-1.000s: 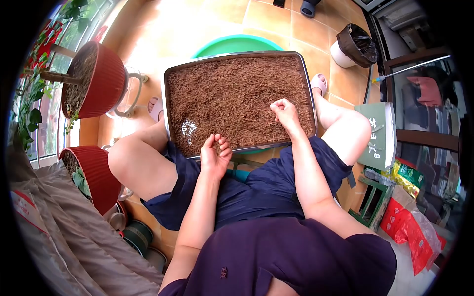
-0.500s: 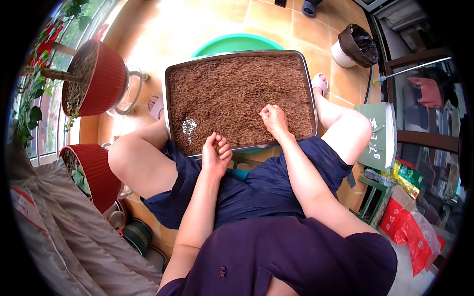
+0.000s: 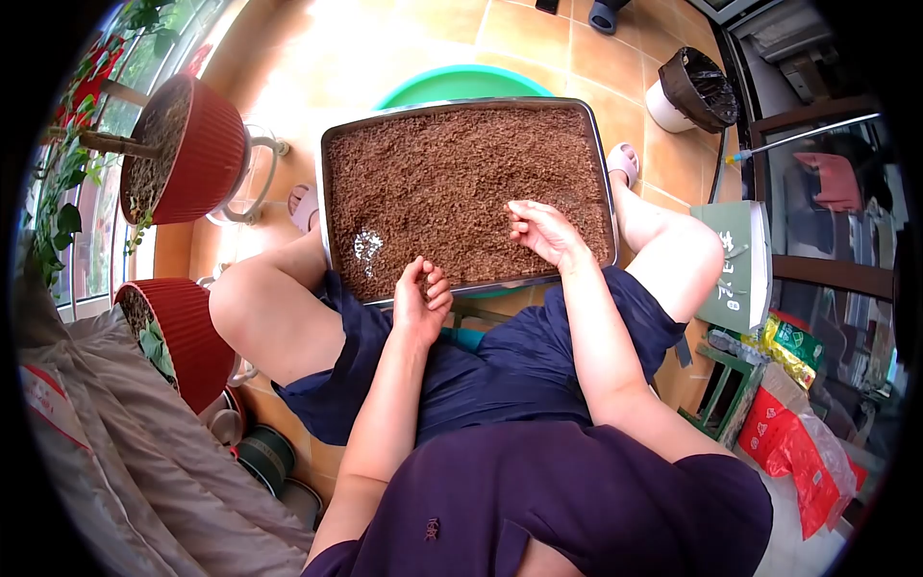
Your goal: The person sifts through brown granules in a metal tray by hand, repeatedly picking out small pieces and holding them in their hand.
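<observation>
A metal-rimmed tray (image 3: pixel 324 192) filled with brown granular material (image 3: pixel 452 173) lies across the knees. White specks (image 3: pixel 366 245) form a small patch at its lower left. My left hand (image 3: pixel 423 298) is curled, palm up, at the tray's near edge; what its fingers hold, if anything, is hidden. Over the right part of the brown material is my right hand (image 3: pixel 543 234), thumb and forefinger pressed together. Anything between those fingertips is too small to make out.
Beneath the tray shows a green basin (image 3: pixel 461 85). Two red pots (image 3: pixel 207 154) with plants stand at the left. A lined bin (image 3: pixel 673 106) is at the upper right, and a green bag (image 3: pixel 731 264) and a red plastic package (image 3: pixel 798 452) are on the right.
My right hand has moved left over the brown material and turned, its fingers now more spread out to view. My left hand has hardly moved.
</observation>
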Action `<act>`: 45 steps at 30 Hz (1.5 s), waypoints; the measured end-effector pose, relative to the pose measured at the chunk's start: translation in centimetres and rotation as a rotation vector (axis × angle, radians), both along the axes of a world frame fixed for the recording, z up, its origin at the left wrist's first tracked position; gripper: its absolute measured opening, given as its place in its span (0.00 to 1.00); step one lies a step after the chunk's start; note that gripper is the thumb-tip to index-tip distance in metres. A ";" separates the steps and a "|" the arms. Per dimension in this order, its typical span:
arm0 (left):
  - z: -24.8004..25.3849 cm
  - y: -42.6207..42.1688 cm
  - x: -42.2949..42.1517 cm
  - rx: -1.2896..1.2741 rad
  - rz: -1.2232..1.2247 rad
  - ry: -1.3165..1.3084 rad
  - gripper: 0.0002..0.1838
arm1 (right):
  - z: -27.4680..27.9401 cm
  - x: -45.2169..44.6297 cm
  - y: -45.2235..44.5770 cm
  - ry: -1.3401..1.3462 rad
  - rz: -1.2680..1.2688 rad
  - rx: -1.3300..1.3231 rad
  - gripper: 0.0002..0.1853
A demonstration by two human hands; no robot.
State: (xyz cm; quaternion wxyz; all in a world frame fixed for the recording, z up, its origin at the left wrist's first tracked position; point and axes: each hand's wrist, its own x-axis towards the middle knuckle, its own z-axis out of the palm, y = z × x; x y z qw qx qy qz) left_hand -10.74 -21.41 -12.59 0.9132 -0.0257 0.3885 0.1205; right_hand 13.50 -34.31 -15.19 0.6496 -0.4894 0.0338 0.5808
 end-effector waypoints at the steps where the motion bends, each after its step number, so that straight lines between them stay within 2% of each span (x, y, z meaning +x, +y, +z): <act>1: 0.1 -0.1 0.1 0.013 -0.024 -0.009 0.11 | 0.7 -0.5 0.4 0.014 0.020 0.030 0.06; 5: 1.5 -0.5 1.0 0.222 -0.201 0.040 0.12 | 2.1 -2.9 2.0 0.009 0.142 0.092 0.08; 6: 1.7 -0.6 1.1 0.348 -0.241 0.049 0.14 | 2.6 -3.8 2.5 -0.002 0.140 0.087 0.09; 11: 2.0 -1.2 1.6 0.540 -0.262 0.154 0.11 | 2.8 -6.9 3.7 -0.141 0.199 0.072 0.11; 18: 0.9 -0.9 1.0 0.508 -0.166 0.206 0.06 | 3.4 -8.9 4.3 -0.261 0.229 0.089 0.11; 24: 1.7 -0.9 1.4 0.558 -0.158 0.231 0.05 | 2.7 -8.4 4.1 -0.073 0.134 0.090 0.12; 27: 1.7 -0.9 1.3 0.582 -0.160 0.255 0.06 | 3.7 -7.8 4.1 -0.197 0.157 0.109 0.11; 31: 1.6 -1.0 1.3 0.622 -0.209 0.292 0.07 | 5.9 -7.8 4.4 -0.362 0.359 0.105 0.12; 34: 1.8 -1.2 1.4 0.679 -0.251 0.315 0.07 | 4.5 -7.9 4.2 -0.405 0.339 0.064 0.12; 41: 2.0 -1.0 1.4 0.696 -0.238 0.293 0.08 | 2.8 -8.0 4.1 -0.206 0.133 0.064 0.12; 45: 1.6 -1.0 1.1 0.702 -0.243 0.292 0.08 | 3.3 -6.2 3.6 -0.343 0.173 -0.009 0.14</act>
